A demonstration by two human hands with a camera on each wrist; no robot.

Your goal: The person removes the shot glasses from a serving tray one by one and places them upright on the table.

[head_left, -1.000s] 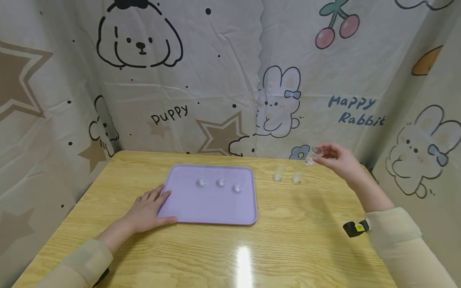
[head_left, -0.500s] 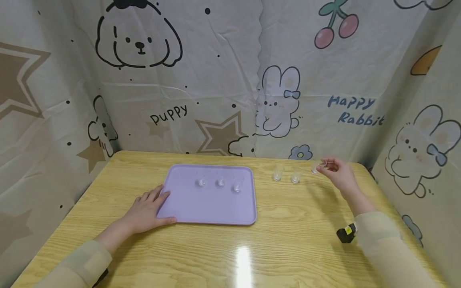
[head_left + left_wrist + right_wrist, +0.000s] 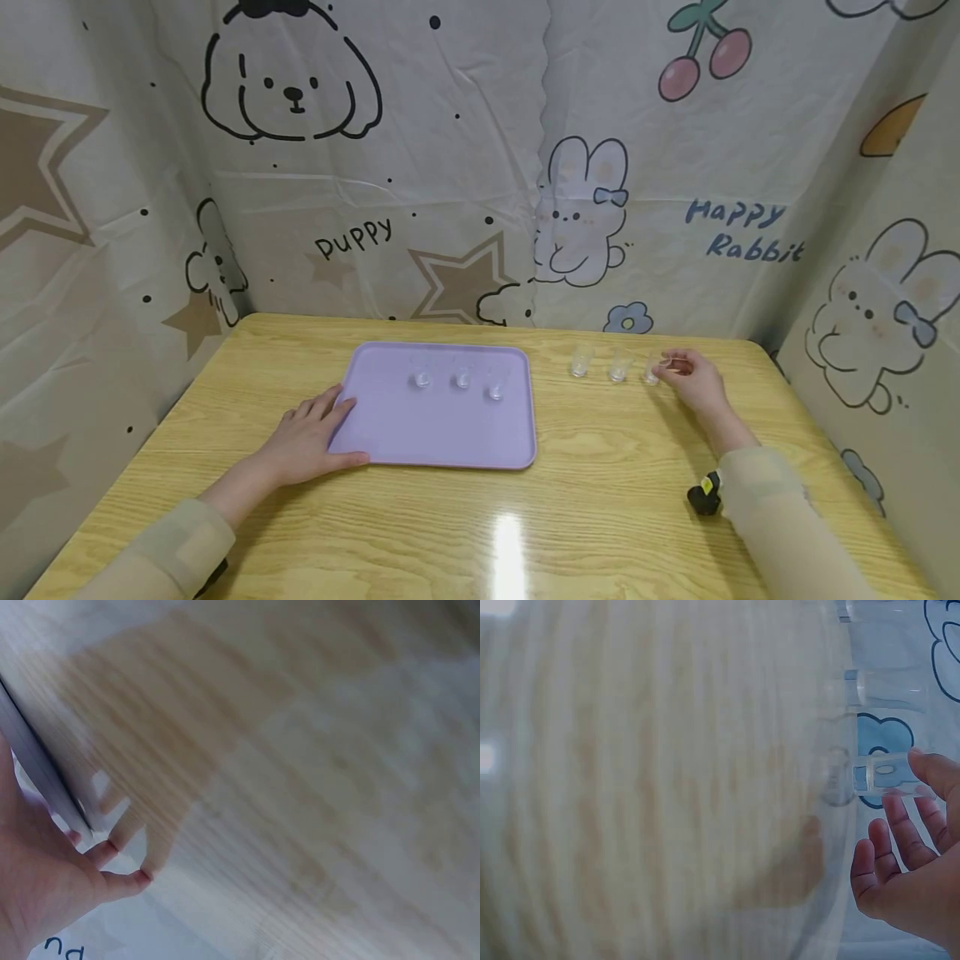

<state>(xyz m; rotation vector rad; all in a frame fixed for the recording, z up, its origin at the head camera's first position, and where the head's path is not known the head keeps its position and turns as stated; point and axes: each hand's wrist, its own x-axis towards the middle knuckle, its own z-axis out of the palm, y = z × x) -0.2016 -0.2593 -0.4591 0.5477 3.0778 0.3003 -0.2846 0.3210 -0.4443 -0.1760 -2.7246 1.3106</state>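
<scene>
At the right of the head view, my right hand (image 3: 697, 384) pinches a small clear shot glass (image 3: 651, 371) between thumb and fingers. The glass is upright at the table surface; in the right wrist view the held glass (image 3: 889, 774) shows near its reflection. Two similar glasses, one in the middle (image 3: 618, 369) and one to its left (image 3: 581, 362), stand in line beside it. My left hand (image 3: 303, 437) rests on the left edge of a lilac tray (image 3: 435, 442), fingers spread and thumb at its front corner. Three more clear glasses (image 3: 462, 379) stand on the tray.
The wooden table (image 3: 420, 533) carries a bright light reflection near its front. A printed curtain (image 3: 465, 167) hangs right behind the table's back edge and along both sides.
My right hand has lowered the glass from above the table's back edge, down and nearer, to the right end of the row. My left hand and the tray have stayed put.
</scene>
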